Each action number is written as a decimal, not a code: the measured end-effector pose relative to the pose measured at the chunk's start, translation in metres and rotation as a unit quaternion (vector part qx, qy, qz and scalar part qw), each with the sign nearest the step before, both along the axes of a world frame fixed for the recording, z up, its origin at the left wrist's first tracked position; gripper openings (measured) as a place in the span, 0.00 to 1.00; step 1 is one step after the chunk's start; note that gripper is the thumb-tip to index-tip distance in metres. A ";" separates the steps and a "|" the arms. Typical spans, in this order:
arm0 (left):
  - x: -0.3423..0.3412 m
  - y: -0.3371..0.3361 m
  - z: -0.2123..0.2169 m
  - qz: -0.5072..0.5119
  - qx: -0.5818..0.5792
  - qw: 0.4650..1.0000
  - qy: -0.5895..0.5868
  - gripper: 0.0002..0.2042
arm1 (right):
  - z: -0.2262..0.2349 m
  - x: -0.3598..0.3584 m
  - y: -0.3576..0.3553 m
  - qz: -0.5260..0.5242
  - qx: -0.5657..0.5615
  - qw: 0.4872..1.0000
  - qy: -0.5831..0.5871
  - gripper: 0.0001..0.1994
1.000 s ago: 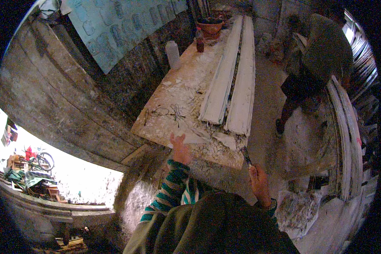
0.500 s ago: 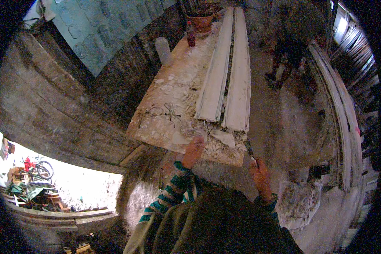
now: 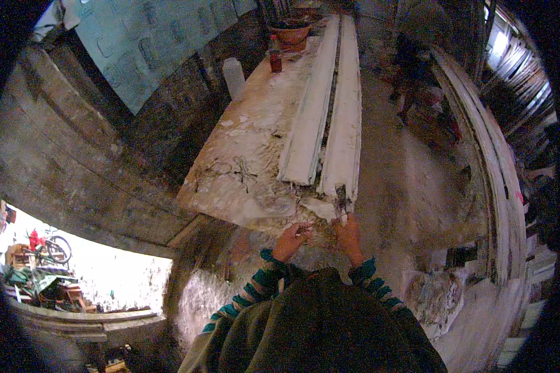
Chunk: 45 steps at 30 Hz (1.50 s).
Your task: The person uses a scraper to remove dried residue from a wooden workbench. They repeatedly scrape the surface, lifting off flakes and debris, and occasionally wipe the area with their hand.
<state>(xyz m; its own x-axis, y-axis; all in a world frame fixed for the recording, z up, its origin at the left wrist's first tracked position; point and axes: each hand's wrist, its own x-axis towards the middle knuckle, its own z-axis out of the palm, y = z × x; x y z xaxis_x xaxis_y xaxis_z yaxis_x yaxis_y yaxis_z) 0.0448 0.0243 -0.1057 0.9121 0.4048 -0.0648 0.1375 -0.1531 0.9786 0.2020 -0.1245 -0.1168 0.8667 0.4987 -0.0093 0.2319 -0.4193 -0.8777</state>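
White planks point(image 3: 330, 118) lie on the surface point(image 3: 255, 155), near a clay bowl point(image 3: 290, 32) whose contents cannot be seen, and a bottle point(image 3: 275, 55). Right hand point(image 3: 348, 235) grips a scraper point(image 3: 341, 202); left hand point(image 3: 290, 239) pinches something small.

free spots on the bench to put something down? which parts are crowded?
Most open: the dusty strip of the workbench between its left edge and the two long white boards, past the tangle of wire. Crowded: the near end, where the left hand and right hand with a scraper work among plaster scraps, and the far end with its bottle and bowl.
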 end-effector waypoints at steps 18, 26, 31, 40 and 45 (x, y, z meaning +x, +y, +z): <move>-0.011 -0.038 0.027 -0.117 -0.247 0.960 -0.057 0.31 | 0.083 -0.001 -0.103 0.114 0.072 0.978 0.157 0.15; 0.008 -0.056 0.015 -0.141 -0.564 0.814 -0.014 0.28 | 0.096 -0.003 -0.092 0.043 -0.012 0.997 0.063 0.18; 0.008 -0.074 -0.011 -0.020 -0.611 0.790 -0.055 0.20 | 0.099 -0.031 -0.102 0.093 -0.011 0.986 -0.137 0.23; 0.002 -0.103 -0.061 0.087 -0.308 0.946 0.054 0.14 | 0.146 -0.081 -0.106 0.265 -0.350 0.893 -0.096 0.24; 0.009 -0.099 -0.116 0.068 -0.108 0.991 0.051 0.12 | 0.145 -0.093 -0.086 0.298 -0.388 0.867 -0.094 0.25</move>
<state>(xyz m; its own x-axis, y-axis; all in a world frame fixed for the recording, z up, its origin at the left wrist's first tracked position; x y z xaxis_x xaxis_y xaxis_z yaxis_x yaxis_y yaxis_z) 0.0537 -0.0752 -0.2212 0.8341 0.4909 -0.2517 0.2417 0.0849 0.9666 0.1094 -0.2107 0.0283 0.4801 0.7653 -0.4287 0.7184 -0.6235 -0.3086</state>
